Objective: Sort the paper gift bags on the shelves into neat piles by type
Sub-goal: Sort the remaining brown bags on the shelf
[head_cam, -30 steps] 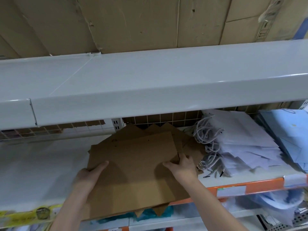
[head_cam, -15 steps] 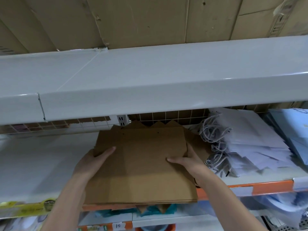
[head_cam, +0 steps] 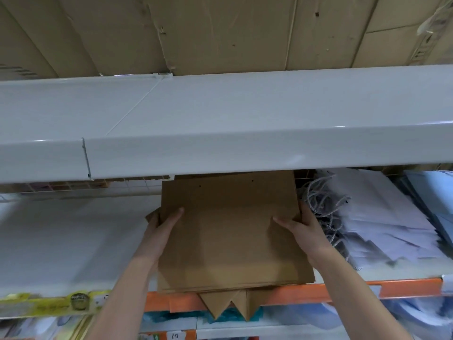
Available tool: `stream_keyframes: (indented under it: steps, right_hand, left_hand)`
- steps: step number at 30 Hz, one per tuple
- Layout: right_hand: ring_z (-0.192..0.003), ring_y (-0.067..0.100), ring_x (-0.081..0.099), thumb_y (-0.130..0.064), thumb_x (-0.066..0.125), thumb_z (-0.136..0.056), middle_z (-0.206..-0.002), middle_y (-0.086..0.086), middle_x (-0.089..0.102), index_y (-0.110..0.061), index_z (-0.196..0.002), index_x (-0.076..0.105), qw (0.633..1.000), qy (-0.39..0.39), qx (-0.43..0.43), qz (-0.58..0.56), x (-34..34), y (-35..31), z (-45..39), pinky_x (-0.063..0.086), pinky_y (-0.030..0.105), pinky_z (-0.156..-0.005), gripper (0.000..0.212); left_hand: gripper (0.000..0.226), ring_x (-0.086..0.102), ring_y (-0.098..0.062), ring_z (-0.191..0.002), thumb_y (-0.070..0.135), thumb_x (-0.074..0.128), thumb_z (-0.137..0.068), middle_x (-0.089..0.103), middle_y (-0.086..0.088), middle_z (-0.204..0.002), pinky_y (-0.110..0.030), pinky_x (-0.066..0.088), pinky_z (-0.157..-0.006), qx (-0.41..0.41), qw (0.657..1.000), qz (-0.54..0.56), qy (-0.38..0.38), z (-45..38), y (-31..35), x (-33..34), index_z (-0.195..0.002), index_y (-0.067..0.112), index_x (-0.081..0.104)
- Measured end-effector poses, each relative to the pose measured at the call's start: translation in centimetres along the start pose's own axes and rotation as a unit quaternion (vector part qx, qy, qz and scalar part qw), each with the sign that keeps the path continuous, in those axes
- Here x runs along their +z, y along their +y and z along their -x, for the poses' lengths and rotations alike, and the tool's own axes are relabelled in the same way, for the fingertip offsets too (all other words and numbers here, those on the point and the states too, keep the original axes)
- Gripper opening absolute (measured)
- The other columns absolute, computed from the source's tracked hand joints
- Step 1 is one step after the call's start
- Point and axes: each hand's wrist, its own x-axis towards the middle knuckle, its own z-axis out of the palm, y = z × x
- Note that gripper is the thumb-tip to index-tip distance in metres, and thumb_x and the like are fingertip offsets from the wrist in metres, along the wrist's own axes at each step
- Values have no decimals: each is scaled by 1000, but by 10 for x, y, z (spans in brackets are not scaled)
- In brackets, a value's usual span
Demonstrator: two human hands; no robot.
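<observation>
A stack of flat brown paper gift bags (head_cam: 228, 231) lies on the middle shelf (head_cam: 73, 241), its front edge overhanging the orange shelf lip. My left hand (head_cam: 163, 223) grips the stack's left edge, thumb on top. My right hand (head_cam: 300, 225) grips the right edge, thumb on top. Brown pointed corners (head_cam: 230, 305) of lower bags stick out below the front. A pile of white bags with grey cord handles (head_cam: 382, 217) lies to the right, and light blue bags (head_cam: 434, 192) lie at the far right.
The white upper shelf (head_cam: 220, 133) juts out overhead and hides the back of the brown stack. Cardboard (head_cam: 220, 33) lines the wall above. The orange shelf lip (head_cam: 367, 290) runs along the front. Lower shelves hold teal and blue items (head_cam: 235, 315).
Both hands have squared the skewed brown stack and shifted it back and right, under the upper shelf. The view has tilted upward and closer.
</observation>
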Motion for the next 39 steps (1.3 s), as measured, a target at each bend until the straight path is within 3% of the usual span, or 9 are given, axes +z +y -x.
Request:
stream_keyframes:
  steps: [6, 10, 15, 20, 28, 32, 35, 37, 39]
  right_hand:
    - [-88, 21, 69, -14, 76, -79, -101, -1, 72, -31, -107, 62, 995, 89, -29, -42, -13, -3, -3, 56, 37, -79, 37]
    - [-85, 23, 67, -11, 74, -79, -102, 2, 70, -28, -114, 60, 987, 138, -36, -76, -26, -12, -4, 55, 35, -70, 40]
    - [-85, 21, 66, -13, 72, -81, -104, -3, 69, -32, -117, 58, 984, 152, -69, -69, -39, -26, -2, 52, 31, -69, 43]
    - [-91, 25, 64, -12, 70, -83, -104, -2, 68, -33, -108, 59, 984, 152, -63, -63, -45, -29, 1, 52, 39, -79, 35]
    - [-88, 23, 65, -15, 71, -81, -102, -3, 69, -40, -103, 62, 986, 147, -22, -72, -49, -26, 1, 50, 34, -71, 34]
    - [-74, 18, 70, -16, 73, -79, -89, -3, 74, -37, -104, 65, 989, 122, 23, -75, -51, -21, 0, 52, 31, -59, 34]
    - [-59, 17, 68, -16, 75, -76, -79, 0, 74, -31, -103, 67, 992, 91, 58, -59, -45, -14, -2, 50, 27, -48, 32]
    - [-59, 19, 66, -16, 78, -75, -78, 3, 73, -32, -102, 67, 992, 82, 80, -46, -37, -7, -1, 50, 28, -46, 33]
    - [-67, 23, 69, -16, 79, -74, -81, 3, 74, -35, -102, 67, 992, 83, 86, -49, -31, 1, -1, 52, 31, -51, 36]
  left_hand:
    - [51, 61, -29, -105, 53, 48, -93, 67, -11, -112, -39, 48, -93, -26, 996, -7, 86, -11, -23, 4, -119, 11, 62]
    - [43, 53, -38, -113, 30, 57, -92, 59, -23, -119, -38, 41, -90, -15, 963, -198, 181, -20, -30, -3, -123, 1, 56]
    - [11, 59, -32, -89, 10, 67, -83, 62, -15, -85, -35, 45, -76, -68, 988, -58, 128, -30, -37, 3, -75, 7, 59]
    - [12, 57, -42, -102, 1, 51, -88, 61, -24, -104, -49, 47, -87, -37, 974, 44, 218, -32, -38, 3, -99, 5, 52]
    - [20, 56, -33, -101, 12, 42, -100, 57, -13, -106, -38, 42, -82, 18, 963, 23, 267, -29, -33, -17, -117, 8, 52]
    - [22, 62, -32, -100, 9, 45, -98, 65, -15, -111, -42, 51, -88, 19, 979, 12, 201, -27, -27, -23, -117, 11, 58]
    - [34, 66, -25, -88, 7, 43, -99, 68, -13, -103, -34, 52, -69, -51, 988, 140, 50, -25, -15, -21, -132, 14, 49]
    - [41, 65, -27, -93, 3, 41, -99, 64, -18, -111, -37, 52, -73, -74, 965, 252, 5, -26, -10, -15, -140, 8, 38]
    - [40, 61, -30, -101, 1, 42, -98, 58, -22, -122, -43, 50, -87, -67, 972, 222, 26, -29, -12, -9, -138, 1, 39]
